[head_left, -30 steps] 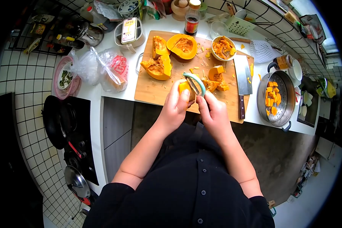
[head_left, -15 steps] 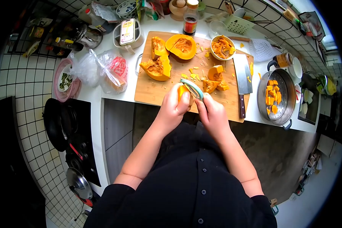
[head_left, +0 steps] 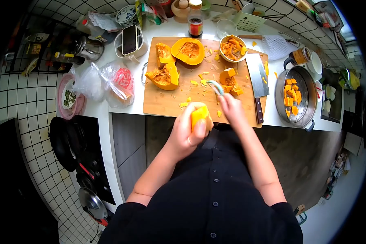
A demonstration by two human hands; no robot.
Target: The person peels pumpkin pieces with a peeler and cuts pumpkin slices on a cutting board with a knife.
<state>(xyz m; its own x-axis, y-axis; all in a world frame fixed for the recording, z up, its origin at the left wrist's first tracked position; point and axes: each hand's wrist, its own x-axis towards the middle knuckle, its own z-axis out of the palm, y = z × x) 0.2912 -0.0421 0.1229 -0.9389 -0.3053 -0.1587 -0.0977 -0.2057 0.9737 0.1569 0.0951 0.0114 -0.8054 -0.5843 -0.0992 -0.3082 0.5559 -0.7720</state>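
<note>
My left hand (head_left: 190,132) is wrapped round a pumpkin piece (head_left: 198,115) just off the front edge of the cutting board (head_left: 162,99). My right hand (head_left: 233,107) grips a light-green peeler (head_left: 216,87), its head over the board and apart from the piece. Beyond the peeler lie cut pumpkin chunks (head_left: 232,86). At the board's back left sit larger pumpkin wedges (head_left: 163,76) and a pumpkin half (head_left: 188,51). Bits of peel (head_left: 194,82) are scattered between them. A cleaver (head_left: 258,81) rests along the board's right side.
A bowl of pumpkin scraps (head_left: 233,48) stands at the board's back right. Right of the board is a steamer pot (head_left: 306,81) with pumpkin cubes inside. Plastic bags (head_left: 117,83) and a container with a phone (head_left: 129,40) on it are leftward. The stove (head_left: 94,162) lies lower left.
My right hand with the peeler has moved right, away from the pumpkin piece. My left hand has drawn the piece down toward my body. The phone's screen has gone dark.
</note>
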